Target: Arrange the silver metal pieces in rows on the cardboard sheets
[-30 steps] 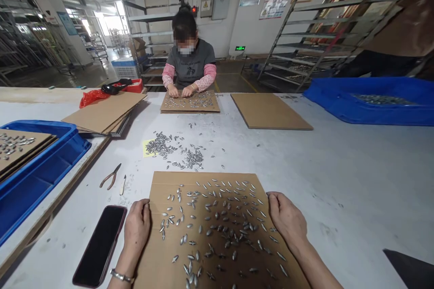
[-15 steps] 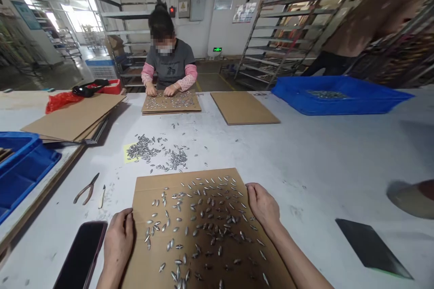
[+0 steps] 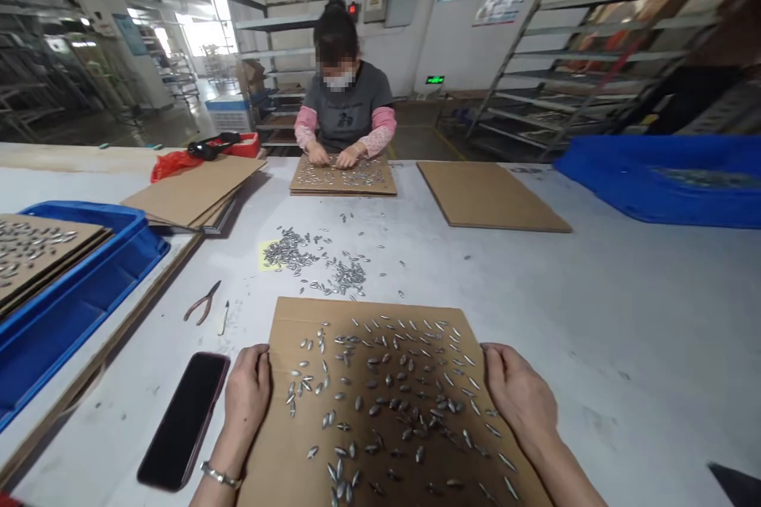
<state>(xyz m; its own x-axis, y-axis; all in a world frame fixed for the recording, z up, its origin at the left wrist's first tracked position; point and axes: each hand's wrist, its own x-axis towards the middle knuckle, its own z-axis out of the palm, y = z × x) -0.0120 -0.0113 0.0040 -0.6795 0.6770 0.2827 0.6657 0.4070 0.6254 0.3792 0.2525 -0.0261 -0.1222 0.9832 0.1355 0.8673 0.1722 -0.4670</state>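
Note:
A brown cardboard sheet lies before me, strewn with small silvery, spindle-shaped metal pieces. My left hand is closed on its left edge, thumb along the side. On the opposite edge, my right hand grips the same sheet with curled fingers. Beyond the far edge lie loose heaps of the same metal pieces, partly over a yellow paper. A black phone rests just left of my left hand.
Pliers and a small white-handled tool lie at left. A blue tray holds stacked, piece-covered cardboard. Across the table a co-worker handles another covered sheet. A plain cardboard sheet and a blue bin sit at far right.
The view has turned left, so everything sits further right and more of the left blue tray shows. Both hands still hold the cardboard sheet.

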